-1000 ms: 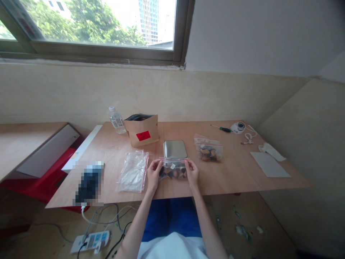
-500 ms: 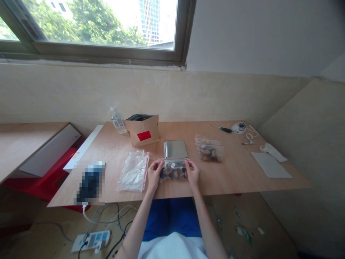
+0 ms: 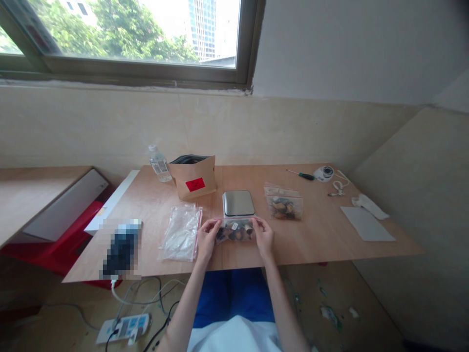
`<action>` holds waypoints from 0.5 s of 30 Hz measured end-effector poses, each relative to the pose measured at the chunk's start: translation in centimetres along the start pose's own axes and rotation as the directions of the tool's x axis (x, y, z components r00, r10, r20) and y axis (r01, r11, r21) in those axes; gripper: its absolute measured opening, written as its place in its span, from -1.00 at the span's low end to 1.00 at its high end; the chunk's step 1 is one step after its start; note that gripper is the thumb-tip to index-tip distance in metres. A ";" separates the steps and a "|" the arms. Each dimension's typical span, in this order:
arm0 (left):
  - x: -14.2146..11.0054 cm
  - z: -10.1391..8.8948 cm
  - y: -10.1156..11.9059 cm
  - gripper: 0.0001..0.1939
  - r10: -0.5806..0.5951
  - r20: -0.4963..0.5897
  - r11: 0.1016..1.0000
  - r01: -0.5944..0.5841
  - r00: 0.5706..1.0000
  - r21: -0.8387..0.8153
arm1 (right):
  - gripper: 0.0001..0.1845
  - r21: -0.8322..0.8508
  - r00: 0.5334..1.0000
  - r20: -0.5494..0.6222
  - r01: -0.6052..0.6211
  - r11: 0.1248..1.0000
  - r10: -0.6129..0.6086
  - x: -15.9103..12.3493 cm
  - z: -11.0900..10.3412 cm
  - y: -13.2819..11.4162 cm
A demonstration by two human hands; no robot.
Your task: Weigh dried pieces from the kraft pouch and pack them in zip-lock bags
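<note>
Between my hands is a clear zip bag (image 3: 235, 233) of dark and light brown dried pieces, with a small white packet inside. My left hand (image 3: 207, 239) pinches its top left corner, and my right hand (image 3: 263, 236) pinches the top right corner. Just behind the bag sits a small scale (image 3: 238, 203) with a metal plate. A stack of flat, transparent zip bags (image 3: 180, 233) lies left of my left hand. Further right, more filled zip bags (image 3: 284, 206) with similar brown pieces rest on the table.
A brown paper pouch (image 3: 194, 178) with a red label stands at the back, its top open, beside a water bottle (image 3: 159, 165). A blurred-out dark device (image 3: 122, 250) lies left. Toward the right are a screwdriver (image 3: 306, 176), a white dome camera (image 3: 324, 173) and white paper (image 3: 367, 225).
Both hands have shifted slightly outward along the bag's top edge. The bag's top now appears tipped, showing a narrower upper strip. Nothing else on the table has moved.
</note>
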State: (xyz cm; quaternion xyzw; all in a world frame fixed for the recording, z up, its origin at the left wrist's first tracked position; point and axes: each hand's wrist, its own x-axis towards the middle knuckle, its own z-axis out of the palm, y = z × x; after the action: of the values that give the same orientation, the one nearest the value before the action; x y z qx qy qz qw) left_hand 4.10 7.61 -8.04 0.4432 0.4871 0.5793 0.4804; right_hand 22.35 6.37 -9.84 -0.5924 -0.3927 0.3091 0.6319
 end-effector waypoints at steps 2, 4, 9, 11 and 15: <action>0.0 0.0 -0.1 -0.75 -0.002 -0.006 1.000 0.002 1.000 -0.003 | -0.62 0.008 1.000 -0.001 -0.010 1.000 0.010 -0.1 0.0 0.0; -0.1 -0.1 -0.1 -0.76 -0.009 -0.008 1.000 0.009 1.000 -0.003 | -0.63 0.022 1.000 -0.001 -0.022 1.000 0.022 -0.3 0.0 0.0; -0.5 -0.1 0.1 -0.75 -0.030 0.026 1.000 0.030 0.999 0.000 | -0.65 0.079 0.998 0.005 -0.070 0.994 0.070 -0.8 -0.1 -0.2; -0.6 -0.1 0.2 -0.73 -0.040 0.044 0.999 0.040 0.998 -0.001 | -0.65 0.100 0.996 0.031 -0.089 0.991 0.086 -1.0 -0.1 -0.3; -0.8 -0.1 0.4 -0.70 -0.060 0.040 0.998 0.060 0.997 -0.011 | -0.65 0.099 0.994 0.068 -0.098 0.990 0.091 -1.1 0.1 -0.3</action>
State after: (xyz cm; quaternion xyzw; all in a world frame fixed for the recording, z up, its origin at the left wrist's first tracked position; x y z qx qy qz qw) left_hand 4.12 6.82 -7.73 0.4369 0.4871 0.5587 0.5096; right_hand 21.70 5.48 -9.67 -0.5671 -0.3676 0.3770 0.6334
